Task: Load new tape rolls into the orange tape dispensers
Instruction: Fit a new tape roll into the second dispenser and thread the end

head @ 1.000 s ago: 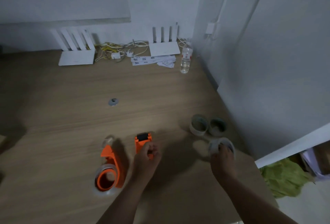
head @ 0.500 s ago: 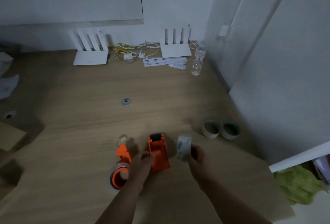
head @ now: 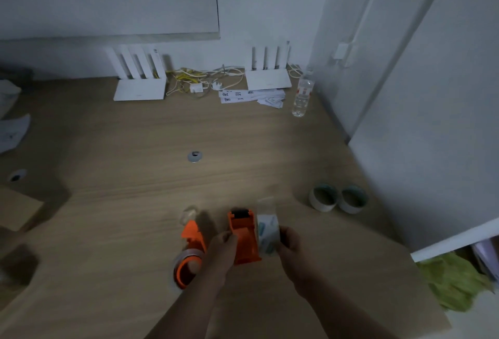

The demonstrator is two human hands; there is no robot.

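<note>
Near the front of the wooden table [head: 135, 149], my left hand [head: 224, 249] grips an orange tape dispenser [head: 243, 233] by its lower end. My right hand [head: 290, 241] holds a clear tape roll [head: 266, 230] on edge, pressed against the dispenser's right side. A second orange dispenser [head: 190, 255] lies to the left with a roll of tape on its wheel. Two more tape rolls [head: 324, 198] [head: 352, 198] lie flat to the right, close to the wall.
Two white routers [head: 139, 85] [head: 268, 76], cables, paper strips and a water bottle [head: 302, 95] stand along the back. A metal grommet [head: 195, 156] sits mid-table. A white wall panel [head: 432, 122] closes the right side; green cloth [head: 456, 282] lies below it.
My right hand picked up the tape roll from the right and carried it left to the dispenser. The left hand stayed on the dispenser. The camera view shifted left.
</note>
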